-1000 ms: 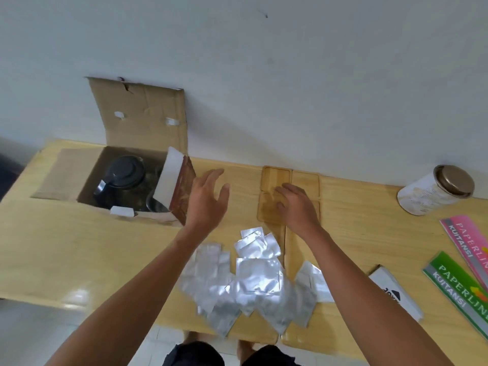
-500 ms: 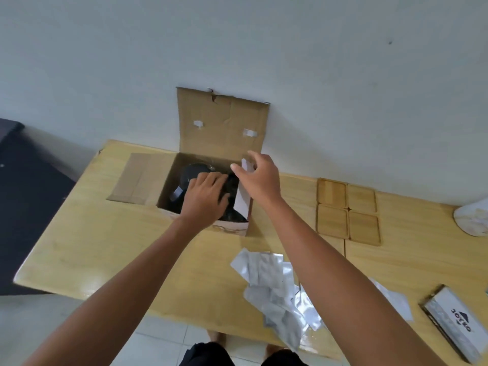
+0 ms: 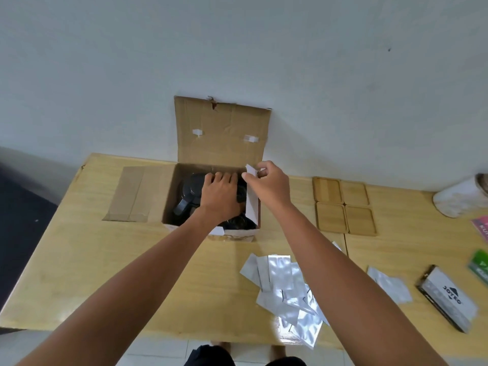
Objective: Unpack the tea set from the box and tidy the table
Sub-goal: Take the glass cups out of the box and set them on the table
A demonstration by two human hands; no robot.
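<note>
The left hand is reached down inside the cardboard box, fingers spread flat over a dark lidded pot; whether anything is actually gripped there can't really be told, since the hand covers it. The right hand is pinched on the top edge of a white card flap that stands upright along the box's right wall. The box is sat open at the back of the desk, its rear lid propped up against the wall and its left flap laid flat on the desk.

Just in front of the box, towards the right, a messy pile of silver foil sachets is scattered, partly hidden under the right forearm. Right of the box, four wooden coasters are laid in a square, touching each other. Further right of the box, near the desk's front, a small grey packet is found with writing that looks like "JOYKO", seen upside down. At the frame edge far right of the box, a white tin lies on its side, and a pink booklet and a green booklet are cut off, text too cropped to be read.
</note>
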